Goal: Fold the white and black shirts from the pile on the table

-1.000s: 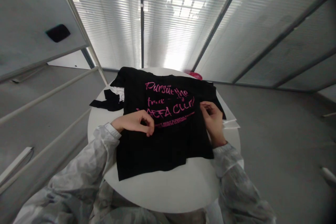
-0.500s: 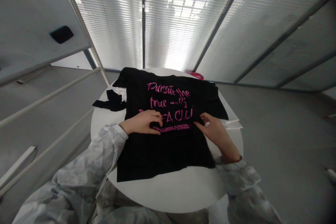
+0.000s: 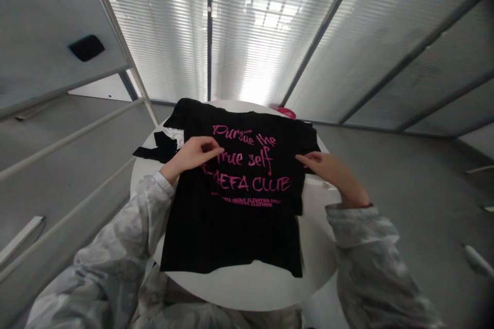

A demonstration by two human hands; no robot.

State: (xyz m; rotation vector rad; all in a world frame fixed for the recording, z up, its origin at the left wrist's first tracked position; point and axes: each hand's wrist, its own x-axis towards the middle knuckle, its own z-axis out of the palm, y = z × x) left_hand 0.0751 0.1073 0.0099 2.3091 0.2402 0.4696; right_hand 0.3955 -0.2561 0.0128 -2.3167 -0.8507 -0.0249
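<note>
A black T-shirt (image 3: 231,236) with pink lettering lies spread over a round white table (image 3: 247,288), its hem towards me. My left hand (image 3: 195,154) is over the left part of the print, thumb and fingertips pinched together on the cloth. At the right edge, below the right sleeve, my right hand (image 3: 328,167) has its fingertips closed on the fabric. The print reads clearly across the chest. Near the lower right, the side edge makes a step where the layers do not line up.
Left of the shirt, a small black cloth piece (image 3: 158,147) lies on the table. Something pink and mesh-like (image 3: 286,112) shows behind the far edge. White rails (image 3: 73,136) run along the left, and a glass wall with blinds (image 3: 247,36) stands beyond the table.
Both hands have moved up the shirt, away from me, and the right one slightly outward. The lettering has flattened out. The lower right hem corner has shifted towards me and left.
</note>
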